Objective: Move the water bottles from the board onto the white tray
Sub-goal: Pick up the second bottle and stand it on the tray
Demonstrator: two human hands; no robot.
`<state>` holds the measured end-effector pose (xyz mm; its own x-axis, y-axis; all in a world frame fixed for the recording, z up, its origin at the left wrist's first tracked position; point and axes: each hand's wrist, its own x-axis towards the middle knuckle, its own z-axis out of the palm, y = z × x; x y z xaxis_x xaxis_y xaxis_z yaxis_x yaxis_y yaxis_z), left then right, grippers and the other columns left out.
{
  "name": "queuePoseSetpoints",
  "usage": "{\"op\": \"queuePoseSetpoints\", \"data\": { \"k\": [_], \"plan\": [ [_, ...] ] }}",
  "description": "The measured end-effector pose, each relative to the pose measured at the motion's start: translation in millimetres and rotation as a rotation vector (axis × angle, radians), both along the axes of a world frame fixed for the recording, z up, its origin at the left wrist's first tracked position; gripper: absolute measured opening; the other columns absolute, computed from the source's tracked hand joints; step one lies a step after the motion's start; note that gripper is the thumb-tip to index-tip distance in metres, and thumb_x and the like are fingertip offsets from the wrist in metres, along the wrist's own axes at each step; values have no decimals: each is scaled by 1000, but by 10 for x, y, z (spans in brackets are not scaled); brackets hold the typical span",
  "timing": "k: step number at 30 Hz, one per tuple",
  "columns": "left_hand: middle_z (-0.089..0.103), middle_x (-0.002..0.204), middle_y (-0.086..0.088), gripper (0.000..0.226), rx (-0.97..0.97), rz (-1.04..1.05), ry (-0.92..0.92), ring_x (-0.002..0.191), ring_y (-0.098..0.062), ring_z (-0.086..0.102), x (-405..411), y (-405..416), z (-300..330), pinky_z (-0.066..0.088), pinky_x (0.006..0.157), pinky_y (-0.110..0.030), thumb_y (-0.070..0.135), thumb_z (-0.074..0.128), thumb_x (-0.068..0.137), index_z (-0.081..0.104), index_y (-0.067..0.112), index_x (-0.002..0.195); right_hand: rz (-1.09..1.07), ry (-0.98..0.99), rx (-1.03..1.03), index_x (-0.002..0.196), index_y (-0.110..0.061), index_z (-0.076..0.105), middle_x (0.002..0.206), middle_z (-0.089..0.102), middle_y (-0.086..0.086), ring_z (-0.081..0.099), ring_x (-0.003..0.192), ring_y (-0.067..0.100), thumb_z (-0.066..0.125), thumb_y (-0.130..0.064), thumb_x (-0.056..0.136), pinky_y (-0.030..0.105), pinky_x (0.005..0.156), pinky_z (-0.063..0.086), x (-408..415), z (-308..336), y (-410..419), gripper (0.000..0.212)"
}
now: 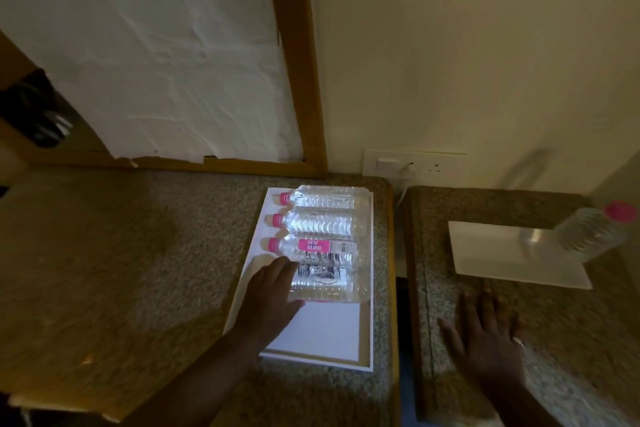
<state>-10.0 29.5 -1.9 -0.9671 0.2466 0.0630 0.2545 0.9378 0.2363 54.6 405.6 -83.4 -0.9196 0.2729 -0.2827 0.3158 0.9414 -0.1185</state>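
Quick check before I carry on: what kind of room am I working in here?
Probably a hotel or guest room, though that is a guess. Signs: two speckled stone-topped counters with wooden edging, a wood-framed panel against the wall, a wall switch and socket plate, and identical pink-capped water bottles laid out on a white board.

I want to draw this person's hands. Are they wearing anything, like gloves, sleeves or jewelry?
No gloves. Both forearms are bare as far as the picture shows, with no sleeves, watch or bracelet in view. The right hand has a pale ring on one finger. The left hand shows nothing worn. The picture is dim, so small details could be missed.
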Motion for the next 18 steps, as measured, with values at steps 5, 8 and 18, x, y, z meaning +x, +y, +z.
{"op": "queuePoseSetpoints", "data": {
  "k": [5,8,18],
  "plan": [
    [53,138,1,78,91,-27,-232,125,-18,49,-62,-195,-4,40,95,-24,42,79,72,42,24,138,-7,0,9,159,-30,6,168,-2,10,-7,153,30,9,-74,90,57,122,-1,-10,18,-7,82],
    [56,137,2,81,99,-51,-363,123,-16,51,-134,-222,56,44,96,-26,44,81,69,42,25,139,-7,11,9,159,-30,9,168,0,9,-6,153,29,8,-76,89,57,123,1,-2,-17,-2,84],
    [66,93,21,65,593,-94,-184,80,-3,64,-394,105,936,52,57,-14,60,88,49,61,41,105,9,58,19,159,-27,11,168,1,11,-10,153,29,-7,-81,81,54,122,-6,16,-101,31,97]
  ]
}}
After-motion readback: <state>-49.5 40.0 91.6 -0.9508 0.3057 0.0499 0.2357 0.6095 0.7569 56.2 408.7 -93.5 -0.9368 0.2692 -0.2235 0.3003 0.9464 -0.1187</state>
